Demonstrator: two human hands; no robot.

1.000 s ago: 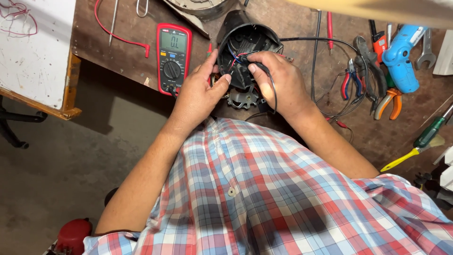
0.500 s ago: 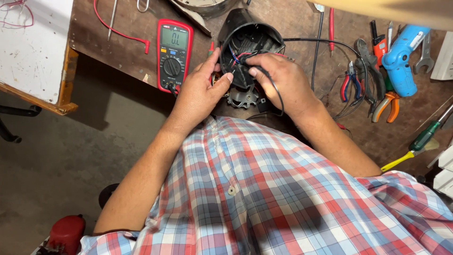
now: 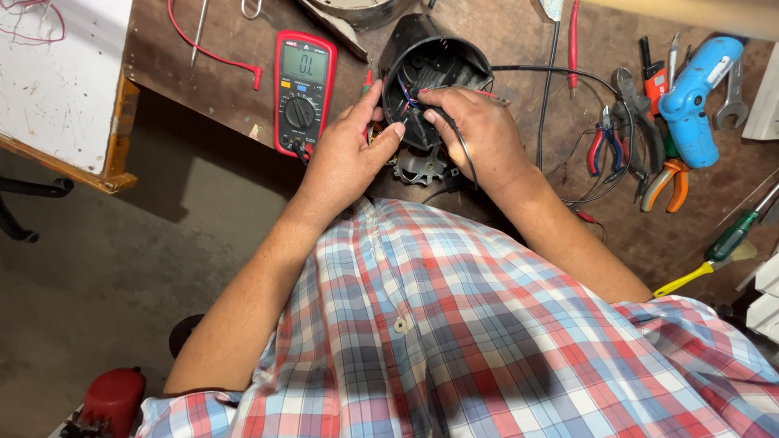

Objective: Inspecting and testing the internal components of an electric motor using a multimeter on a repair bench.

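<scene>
Both hands [image 3: 422,138] stay inside black housing [image 3: 434,69].

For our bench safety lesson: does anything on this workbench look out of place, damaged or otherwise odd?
The round black plastic housing lies open on the brown workbench, thin coloured wires exposed inside, with both hands, left and right, at its rim. Pliers, a blue power tool and screwdrivers lie jumbled at the right.
</scene>
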